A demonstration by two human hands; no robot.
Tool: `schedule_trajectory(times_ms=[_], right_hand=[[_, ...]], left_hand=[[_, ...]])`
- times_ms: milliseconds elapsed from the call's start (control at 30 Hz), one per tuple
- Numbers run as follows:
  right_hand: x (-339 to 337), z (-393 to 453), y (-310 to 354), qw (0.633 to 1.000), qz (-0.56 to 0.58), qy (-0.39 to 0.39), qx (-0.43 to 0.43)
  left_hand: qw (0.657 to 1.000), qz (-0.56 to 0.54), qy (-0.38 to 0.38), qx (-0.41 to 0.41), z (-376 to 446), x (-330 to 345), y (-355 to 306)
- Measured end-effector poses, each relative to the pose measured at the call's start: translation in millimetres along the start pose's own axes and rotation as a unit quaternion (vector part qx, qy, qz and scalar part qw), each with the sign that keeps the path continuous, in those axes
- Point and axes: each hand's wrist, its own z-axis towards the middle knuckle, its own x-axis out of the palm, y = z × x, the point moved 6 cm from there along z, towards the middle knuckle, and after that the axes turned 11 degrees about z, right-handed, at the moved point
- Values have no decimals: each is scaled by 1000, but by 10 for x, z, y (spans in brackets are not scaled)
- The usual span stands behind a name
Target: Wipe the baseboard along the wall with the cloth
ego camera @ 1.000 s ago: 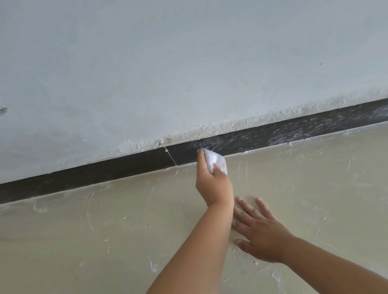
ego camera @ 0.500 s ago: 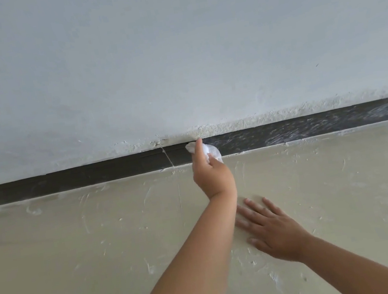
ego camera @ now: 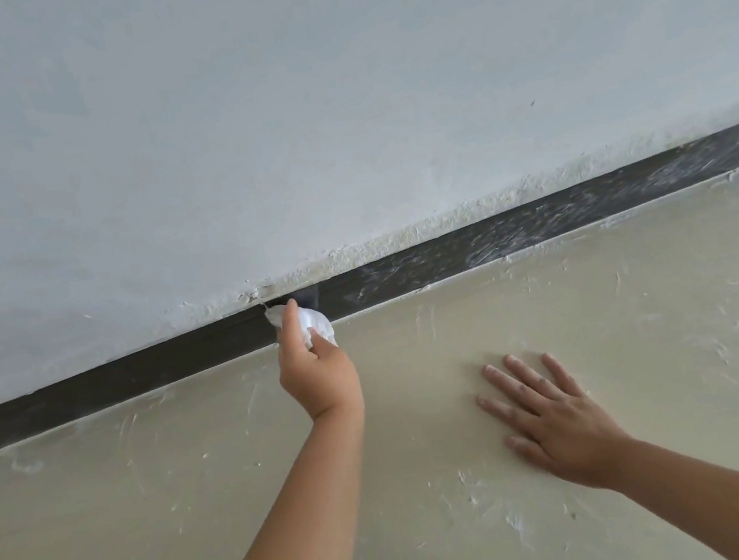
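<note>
Head view: left hand pinches the white cloth against the dark baseboard, mid-wipe; right hand lies spread flat on the floor (bracing, probably). Next, I judge: slide toward the dusty right stretch.

Floor is showing as pale cream, w/ white smears and flecks scattered all over it, thicker near the bottom right. It's meeting the dark baseboard along a rough whitish seam that's running diagonally, rising toward the right. Right hand is lying flat on the floor, palm down, fingers spread, pointing up-left, well apart from the seam. Left forearm is crossing above the floor; can't tell if it's touching.
</note>
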Motion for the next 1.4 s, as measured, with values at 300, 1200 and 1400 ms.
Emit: schedule_trajectory(times_ms=[300,1200,1400], right_hand=[[20,21,-15,1000,6,11,14],[-21,23,-12,999,5,-12,45],[19,24,8,999,6,-5,43]], left_hand=[[987,48,132,82,-306,385,-364],[995,7,99,-25,-437,343,-201],[995,4,24,-101,-142,136,139]])
